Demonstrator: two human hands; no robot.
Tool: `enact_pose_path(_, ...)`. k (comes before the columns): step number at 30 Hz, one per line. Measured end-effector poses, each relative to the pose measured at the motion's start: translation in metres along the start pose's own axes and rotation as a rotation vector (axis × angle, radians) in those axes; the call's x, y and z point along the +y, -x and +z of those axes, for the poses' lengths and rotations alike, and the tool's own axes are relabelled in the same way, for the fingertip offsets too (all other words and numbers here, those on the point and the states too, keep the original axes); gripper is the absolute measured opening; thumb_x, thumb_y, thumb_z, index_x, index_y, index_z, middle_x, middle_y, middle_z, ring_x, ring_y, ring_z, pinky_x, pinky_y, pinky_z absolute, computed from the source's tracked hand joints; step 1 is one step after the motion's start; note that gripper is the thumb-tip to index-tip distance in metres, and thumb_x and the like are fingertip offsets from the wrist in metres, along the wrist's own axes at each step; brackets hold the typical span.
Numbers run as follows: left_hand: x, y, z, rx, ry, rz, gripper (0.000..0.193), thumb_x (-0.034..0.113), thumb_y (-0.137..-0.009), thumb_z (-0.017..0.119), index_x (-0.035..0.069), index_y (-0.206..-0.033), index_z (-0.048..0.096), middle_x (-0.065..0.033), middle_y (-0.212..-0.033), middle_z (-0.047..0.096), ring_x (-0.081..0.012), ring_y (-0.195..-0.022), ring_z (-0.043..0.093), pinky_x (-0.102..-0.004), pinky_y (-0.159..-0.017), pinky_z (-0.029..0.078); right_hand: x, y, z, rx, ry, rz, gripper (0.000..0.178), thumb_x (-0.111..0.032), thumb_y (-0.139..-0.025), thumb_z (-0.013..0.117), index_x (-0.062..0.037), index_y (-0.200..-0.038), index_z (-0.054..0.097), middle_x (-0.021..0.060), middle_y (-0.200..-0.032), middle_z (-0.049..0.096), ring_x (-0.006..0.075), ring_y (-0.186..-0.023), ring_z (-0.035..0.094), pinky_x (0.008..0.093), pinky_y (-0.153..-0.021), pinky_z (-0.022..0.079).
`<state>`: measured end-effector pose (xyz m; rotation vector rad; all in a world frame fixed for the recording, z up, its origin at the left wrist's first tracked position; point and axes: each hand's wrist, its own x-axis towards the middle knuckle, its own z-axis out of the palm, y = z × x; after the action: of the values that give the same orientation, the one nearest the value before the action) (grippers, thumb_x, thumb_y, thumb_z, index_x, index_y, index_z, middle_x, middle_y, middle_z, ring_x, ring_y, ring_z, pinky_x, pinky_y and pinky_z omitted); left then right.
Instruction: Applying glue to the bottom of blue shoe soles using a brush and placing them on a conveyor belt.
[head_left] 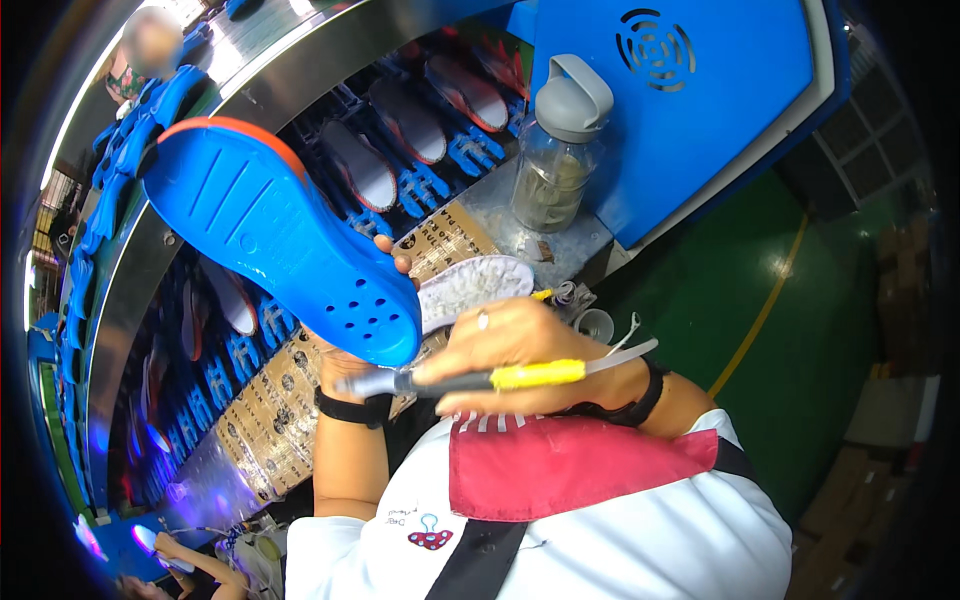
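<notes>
A blue shoe sole (290, 245) with slots in its front part, several round holes near the heel and an orange edge at the toe is held up tilted in my left hand (338, 362). Most of that hand is hidden behind the sole; two fingertips show at its right edge. My right hand (515, 340) grips a glue brush (455, 381) with a dark handle, yellow tape and a clear tube at its back end. The brush tip is blurred, close to the heel and my left wrist. Behind my right hand lies a sole-shaped pad (475, 285) covered in whitish, lumpy material.
Shoe uppers (360, 165) on blue holders line a curved metal-edged conveyor (130, 290). A grey-lidded bottle (558, 150) stands beside a blue machine housing (690, 100). Taped cardboard (265, 430) covers the bench. Another person's arm (205, 565) shows at lower left.
</notes>
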<state>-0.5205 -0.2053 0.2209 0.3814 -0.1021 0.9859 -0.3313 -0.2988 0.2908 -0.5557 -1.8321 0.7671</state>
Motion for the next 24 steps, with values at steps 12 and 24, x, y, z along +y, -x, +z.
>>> enact_pose_path(12, 0.05, -0.007, 0.015, 0.185, -0.583, -0.478, 0.046, 0.025, -0.089, 0.061, -0.006, -0.123, 0.054, -0.0153, -0.109, 0.066, -0.0203, -0.092, 0.067, -0.034, -0.085, 0.054, 0.004, 0.003, -0.011, -0.215, 0.23, 0.087, 0.019, -0.023, -0.08, 0.067, -0.0103, -0.094, 0.068, 0.0119, -0.072, 0.063, 0.0304, -0.067, 0.061, 0.0367, -0.061, 0.047)
enact_pose_path(24, 0.052, -0.027, 0.047, 0.054, -1.211, -0.96, 0.042, 0.032, -0.094, 0.055, -0.005, -0.112, 0.063, -0.0109, -0.097, 0.069, -0.0128, -0.08, 0.066, -0.0244, -0.075, 0.052, 0.007, 0.002, -0.007, -0.426, 0.353, -0.035, 0.021, -0.018, -0.075, 0.075, -0.0122, -0.095, 0.069, 0.0047, -0.068, 0.06, 0.0211, -0.068, 0.061, 0.0316, -0.062, 0.049)
